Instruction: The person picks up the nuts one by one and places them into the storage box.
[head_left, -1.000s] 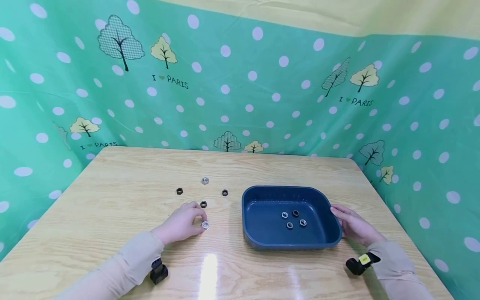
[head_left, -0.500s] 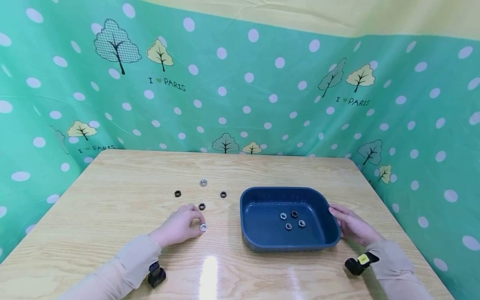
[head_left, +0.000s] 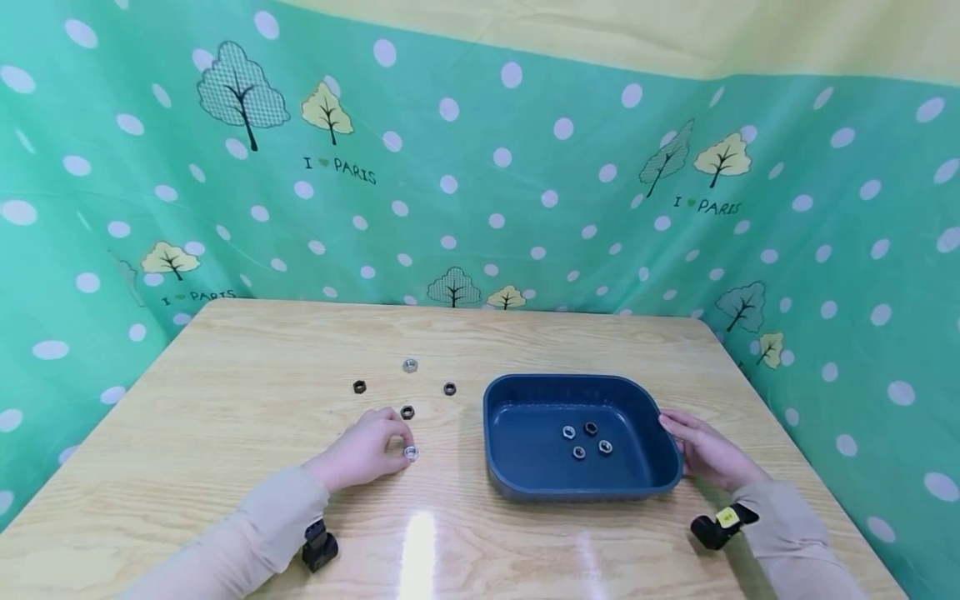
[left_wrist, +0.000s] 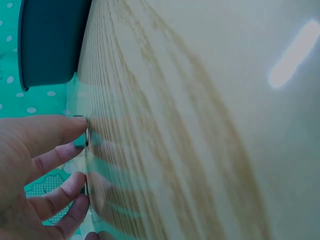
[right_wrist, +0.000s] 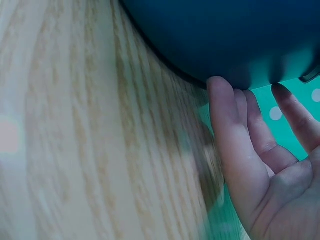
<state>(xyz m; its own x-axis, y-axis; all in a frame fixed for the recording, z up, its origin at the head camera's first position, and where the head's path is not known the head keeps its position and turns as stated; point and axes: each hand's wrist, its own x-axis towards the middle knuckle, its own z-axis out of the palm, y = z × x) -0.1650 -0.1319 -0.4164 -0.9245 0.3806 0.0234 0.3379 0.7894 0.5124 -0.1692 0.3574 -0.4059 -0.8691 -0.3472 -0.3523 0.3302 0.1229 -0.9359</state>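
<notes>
Down at the wooden table (head_left: 247, 367), my left hand (head_left: 363, 450) pinches a silver hex nut (head_left: 411, 452) between thumb and index finger. The left wrist view has that nut (left_wrist: 80, 138) edge-on between the fingertips, its other fingers close to the tabletop. Just beyond the hand lies a dark nut (head_left: 407, 412). My right hand (head_left: 703, 448) touches the outer right side of a dark blue bin (head_left: 498, 479). In the right wrist view its fairly straight fingers (right_wrist: 227, 120) meet the bin's outer wall. Inside the bin are several nuts, silver ones (head_left: 605, 447) and a dark one (head_left: 591, 428).
Further back on the table lie a silver nut (head_left: 410, 365), a dark nut (head_left: 359, 387) on the left and another dark nut (head_left: 450, 388) nearer the bin. A green dotted curtain (head_left: 480, 192) hangs behind and beside the table.
Both hands, the pinched nut and the bin stay essentially in place. Only the head view shifts slightly.
</notes>
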